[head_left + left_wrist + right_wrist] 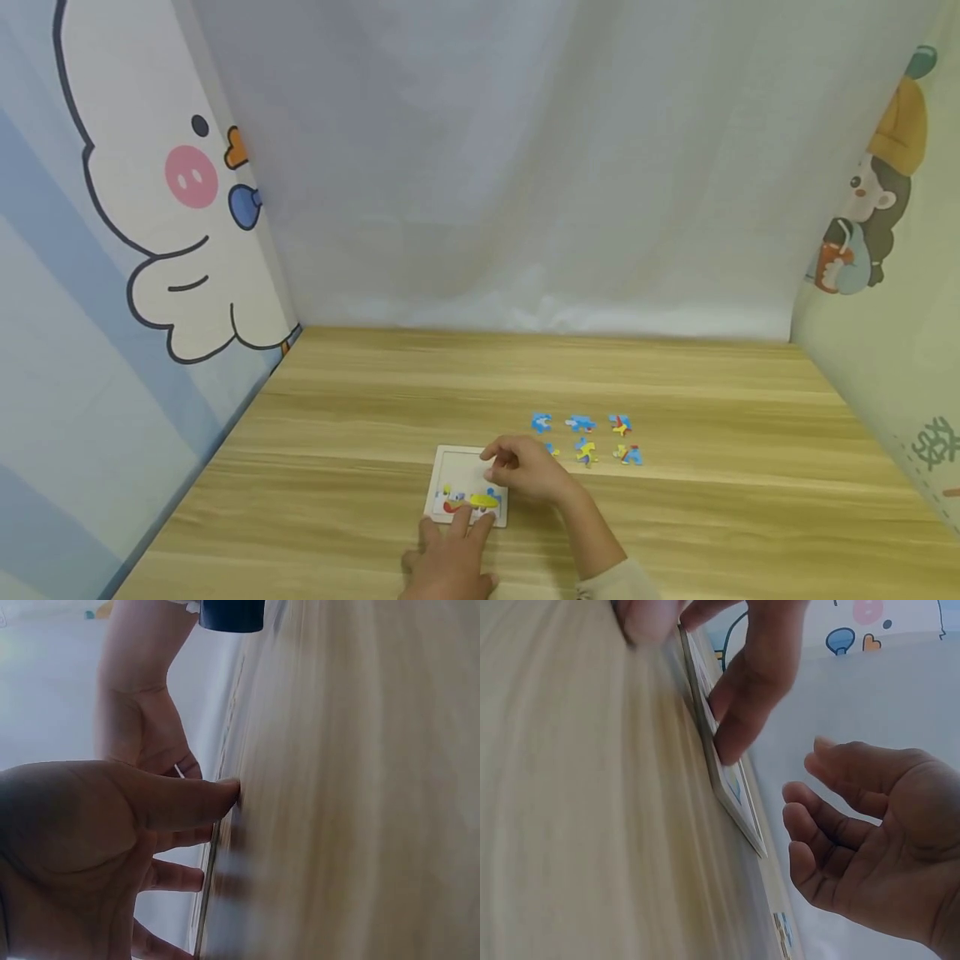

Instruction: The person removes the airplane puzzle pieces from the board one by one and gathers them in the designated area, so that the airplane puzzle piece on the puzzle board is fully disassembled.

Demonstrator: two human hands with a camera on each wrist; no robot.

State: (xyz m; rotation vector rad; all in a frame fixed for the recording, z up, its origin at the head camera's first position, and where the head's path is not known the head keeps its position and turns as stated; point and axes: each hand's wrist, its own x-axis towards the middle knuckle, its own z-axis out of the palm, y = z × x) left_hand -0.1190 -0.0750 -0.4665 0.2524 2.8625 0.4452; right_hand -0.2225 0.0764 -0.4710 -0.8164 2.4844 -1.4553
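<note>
A square jigsaw tray (465, 467) with a pale rim lies on the table, its near part filled with colourful pieces, including a yellow one (483, 500). The left hand (452, 562) rests its fingertips on the near edge of the tray, fingers extended and spread. Over the tray's right side is the right hand (528, 471), its fingers loosely bent with a gap between thumb and index finger. No piece shows between the fingers of the right hand (870, 832) in the right wrist view, where it hovers above the tray (724, 791).
Several loose jigsaw pieces, among them a blue one (580, 423) and a yellow-and-blue one (586, 452), lie in two rows right of the tray. A wood-grain table (300, 467) extends around them. A pale curtain (525, 167) hangs behind, with printed panels at both sides.
</note>
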